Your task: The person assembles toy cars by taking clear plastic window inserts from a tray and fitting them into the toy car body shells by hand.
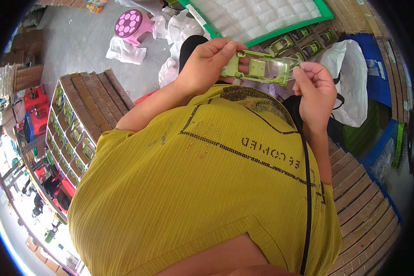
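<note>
In front of my chest, near the top of the view, I hold a lime-green toy car body (257, 70) with open window gaps. My left hand (202, 66) is closed on its left end, thumb and fingers pinching the edge. A clear plastic window piece (278, 68) lies over the right part of the body. My right hand (316, 89) is closed, with thumb and forefinger pinching the right tip of that clear piece. Whether the clear piece is seated in the body, I cannot tell. Just beyond my hands, similar green toy cars (280, 45) sit in cardboard compartments.
A green-rimmed tray (326, 10) with white padded cells stands at the back. To the right hangs a white plastic bag (354, 99). Stacked cardboard dividers (89, 99) holding green parts stand at left. A pink stool (132, 25) and white bags (181, 27) are on the floor.
</note>
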Action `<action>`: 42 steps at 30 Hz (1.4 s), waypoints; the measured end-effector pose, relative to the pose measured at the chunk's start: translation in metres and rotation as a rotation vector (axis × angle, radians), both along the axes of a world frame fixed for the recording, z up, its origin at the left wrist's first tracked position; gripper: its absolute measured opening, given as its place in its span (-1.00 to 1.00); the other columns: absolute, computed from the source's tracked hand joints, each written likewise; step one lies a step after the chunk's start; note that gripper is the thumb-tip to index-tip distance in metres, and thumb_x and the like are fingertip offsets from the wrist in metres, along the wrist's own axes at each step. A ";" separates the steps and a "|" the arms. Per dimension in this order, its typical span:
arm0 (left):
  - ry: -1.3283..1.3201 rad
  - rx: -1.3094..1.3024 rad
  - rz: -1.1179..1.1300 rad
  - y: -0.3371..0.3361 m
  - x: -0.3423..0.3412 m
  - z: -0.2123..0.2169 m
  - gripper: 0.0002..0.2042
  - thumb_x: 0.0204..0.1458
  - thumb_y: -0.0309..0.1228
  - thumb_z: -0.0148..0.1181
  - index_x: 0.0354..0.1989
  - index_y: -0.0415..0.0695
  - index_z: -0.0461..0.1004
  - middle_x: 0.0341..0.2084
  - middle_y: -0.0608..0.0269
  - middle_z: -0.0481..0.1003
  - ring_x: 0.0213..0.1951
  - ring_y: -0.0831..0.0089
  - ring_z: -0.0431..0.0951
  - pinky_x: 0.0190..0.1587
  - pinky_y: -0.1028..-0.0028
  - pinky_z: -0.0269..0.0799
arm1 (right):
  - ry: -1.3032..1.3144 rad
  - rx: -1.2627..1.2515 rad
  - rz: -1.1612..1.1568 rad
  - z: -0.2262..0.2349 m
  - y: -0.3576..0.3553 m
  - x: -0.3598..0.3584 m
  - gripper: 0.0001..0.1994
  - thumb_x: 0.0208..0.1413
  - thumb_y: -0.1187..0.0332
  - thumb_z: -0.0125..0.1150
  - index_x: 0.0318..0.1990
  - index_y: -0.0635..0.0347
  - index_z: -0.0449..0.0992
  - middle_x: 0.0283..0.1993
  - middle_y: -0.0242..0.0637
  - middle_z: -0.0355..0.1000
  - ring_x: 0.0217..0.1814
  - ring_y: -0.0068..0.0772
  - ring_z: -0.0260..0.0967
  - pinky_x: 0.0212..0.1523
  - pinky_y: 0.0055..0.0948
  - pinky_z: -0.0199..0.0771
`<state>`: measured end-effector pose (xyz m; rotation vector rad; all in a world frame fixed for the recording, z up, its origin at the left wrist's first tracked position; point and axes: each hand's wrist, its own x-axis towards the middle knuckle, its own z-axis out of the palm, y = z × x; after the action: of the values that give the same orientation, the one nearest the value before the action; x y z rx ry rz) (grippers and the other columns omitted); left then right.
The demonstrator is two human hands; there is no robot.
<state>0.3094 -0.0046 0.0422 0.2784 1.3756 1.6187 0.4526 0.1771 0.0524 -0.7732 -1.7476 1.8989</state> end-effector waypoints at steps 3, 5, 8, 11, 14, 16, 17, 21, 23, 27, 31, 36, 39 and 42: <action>0.017 -0.013 0.031 0.005 0.006 0.001 -0.68 0.25 -0.25 -0.16 -0.05 -0.23 0.37 -0.24 0.19 0.48 -0.26 0.48 0.52 -0.33 0.51 0.54 | -0.070 0.070 0.020 0.001 -0.003 -0.002 -0.87 -0.01 0.52 0.24 -0.30 0.27 0.43 -0.48 -0.40 0.39 -0.56 -0.71 0.25 -0.58 -0.71 0.23; 0.023 0.003 0.037 0.007 0.008 0.004 -0.67 0.25 -0.26 -0.16 -0.04 -0.26 0.37 -0.26 0.17 0.48 -0.26 0.48 0.52 -0.26 0.48 0.51 | -0.088 0.089 0.030 0.000 -0.002 -0.004 -0.87 -0.01 0.52 0.24 -0.31 0.26 0.41 -0.48 -0.41 0.38 -0.57 -0.72 0.24 -0.60 -0.72 0.22; -0.051 0.093 0.020 0.008 0.006 -0.008 -0.67 0.25 -0.28 -0.16 -0.02 -0.30 0.35 -0.25 0.13 0.48 -0.25 0.45 0.52 -0.17 0.46 0.47 | -0.081 0.044 -0.008 -0.001 0.002 -0.004 -0.87 -0.03 0.53 0.24 -0.33 0.26 0.41 -0.49 -0.43 0.38 -0.58 -0.73 0.23 -0.61 -0.72 0.22; -0.105 0.112 0.018 0.008 0.007 -0.008 -0.66 0.24 -0.29 -0.16 -0.01 -0.33 0.34 -0.23 0.10 0.48 -0.24 0.44 0.52 -0.14 0.46 0.45 | -0.112 0.055 -0.021 -0.003 0.007 -0.002 -0.88 -0.05 0.55 0.22 -0.34 0.26 0.42 -0.50 -0.44 0.37 -0.57 -0.74 0.22 -0.62 -0.73 0.20; -0.039 0.122 -0.004 0.008 0.007 -0.010 -0.66 0.24 -0.30 -0.15 0.00 -0.33 0.33 -0.24 0.10 0.48 -0.22 0.43 0.52 -0.15 0.47 0.46 | -0.109 0.083 -0.003 -0.008 0.011 0.000 -0.88 -0.06 0.56 0.22 -0.35 0.26 0.42 -0.51 -0.45 0.38 -0.55 -0.75 0.23 -0.61 -0.72 0.19; -0.037 0.112 -0.003 0.008 0.008 -0.009 -0.66 0.24 -0.30 -0.14 0.00 -0.33 0.33 -0.24 0.11 0.49 -0.22 0.44 0.52 -0.15 0.48 0.45 | -0.145 0.107 0.003 -0.006 0.010 0.000 -0.89 -0.07 0.57 0.22 -0.36 0.27 0.42 -0.50 -0.44 0.38 -0.54 -0.75 0.23 -0.57 -0.71 0.21; -0.032 0.100 0.001 0.008 0.009 -0.009 -0.66 0.24 -0.30 -0.13 0.01 -0.32 0.34 -0.24 0.12 0.49 -0.22 0.45 0.51 -0.16 0.49 0.45 | -0.146 0.106 0.002 -0.006 0.008 -0.001 -0.89 -0.07 0.57 0.22 -0.36 0.27 0.42 -0.50 -0.44 0.38 -0.54 -0.75 0.23 -0.57 -0.71 0.21; 0.115 0.039 -0.047 0.009 0.009 -0.012 -0.66 0.23 -0.29 -0.12 0.01 -0.32 0.35 -0.24 0.15 0.49 -0.23 0.50 0.50 -0.17 0.52 0.43 | -0.124 0.103 0.048 -0.010 0.003 -0.006 -0.88 -0.07 0.57 0.22 -0.36 0.30 0.42 -0.49 -0.41 0.40 -0.49 -0.71 0.28 -0.47 -0.69 0.27; 0.115 0.085 -0.036 0.010 0.009 -0.011 -0.66 0.23 -0.29 -0.10 0.01 -0.32 0.36 -0.24 0.18 0.49 -0.25 0.54 0.49 -0.18 0.55 0.42 | -0.117 0.095 0.052 -0.010 0.004 -0.006 -0.88 -0.07 0.58 0.23 -0.35 0.30 0.42 -0.48 -0.40 0.41 -0.47 -0.70 0.30 -0.44 -0.68 0.29; 0.136 -0.008 -0.041 0.008 0.009 -0.018 -0.65 0.23 -0.29 -0.09 0.01 -0.32 0.36 -0.25 0.19 0.50 -0.26 0.55 0.49 -0.18 0.55 0.41 | -0.200 -0.053 0.109 -0.002 0.008 -0.007 -0.87 -0.06 0.57 0.24 -0.34 0.33 0.43 -0.44 -0.32 0.45 -0.43 -0.62 0.37 -0.38 -0.66 0.35; 0.192 -0.031 -0.043 0.009 0.010 -0.017 -0.65 0.22 -0.29 -0.07 0.02 -0.31 0.37 -0.27 0.21 0.50 -0.27 0.57 0.48 -0.19 0.56 0.41 | -0.188 -0.092 0.204 -0.003 0.016 -0.005 -0.87 -0.05 0.56 0.24 -0.34 0.34 0.43 -0.41 -0.25 0.47 -0.39 -0.55 0.42 -0.36 -0.64 0.39; 0.329 -0.007 -0.022 0.011 0.009 -0.024 -0.66 0.21 -0.31 -0.06 0.01 -0.32 0.37 -0.28 0.21 0.51 -0.29 0.56 0.49 -0.21 0.56 0.42 | -0.281 0.052 0.177 -0.013 0.011 -0.010 -0.87 -0.06 0.53 0.26 -0.35 0.36 0.45 -0.44 -0.25 0.49 -0.42 -0.56 0.42 -0.39 -0.61 0.39; 0.323 0.029 0.045 0.012 0.009 -0.026 -0.67 0.17 -0.26 0.02 -0.13 -0.32 0.49 -0.38 0.27 0.48 -0.30 0.65 0.39 -0.23 0.58 0.32 | -0.367 0.275 0.165 -0.010 0.005 -0.013 -0.89 -0.04 0.54 0.25 -0.36 0.35 0.46 -0.46 -0.30 0.48 -0.45 -0.63 0.39 -0.41 -0.66 0.36; 0.306 0.030 0.063 0.013 0.010 -0.020 -0.69 0.19 -0.29 -0.01 -0.12 -0.30 0.49 -0.40 0.29 0.49 -0.33 0.67 0.38 -0.26 0.60 0.33 | -0.364 0.417 0.112 -0.008 0.001 -0.012 -0.89 -0.06 0.51 0.27 -0.37 0.32 0.49 -0.46 -0.31 0.48 -0.46 -0.64 0.38 -0.41 -0.63 0.36</action>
<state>0.3190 0.0084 0.0222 0.5222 1.6029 1.7011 0.4409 0.1778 0.0439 -0.9104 -2.3510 1.4388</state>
